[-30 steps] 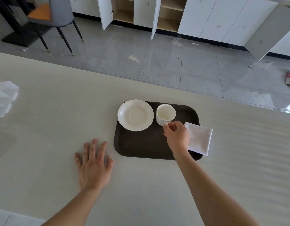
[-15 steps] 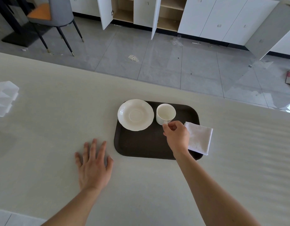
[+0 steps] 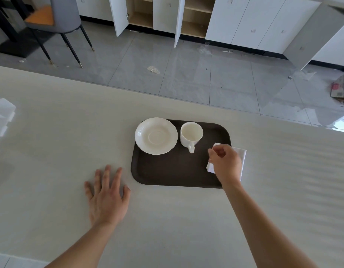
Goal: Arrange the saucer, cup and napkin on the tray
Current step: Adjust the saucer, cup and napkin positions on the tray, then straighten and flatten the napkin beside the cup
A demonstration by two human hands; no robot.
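A dark brown tray lies on the pale table. The white saucer sits on its far left corner. Right of the saucer the white cup stands upright on the tray, handle toward me and free. A folded white napkin lies over the tray's right edge, partly on the table. My right hand is over the napkin with fingers curled, thumb and forefinger close together at its left edge; it hides whether they pinch the cloth. My left hand rests flat on the table left of the tray, fingers spread.
A translucent white object sits at the table's far left edge. Beyond the table's far edge is grey tiled floor with a chair and white cabinets, some doors open.
My right hand has let go of the cup's handle and moved right, over the napkin. The cup stays where it stood on the tray. My left hand has not moved.
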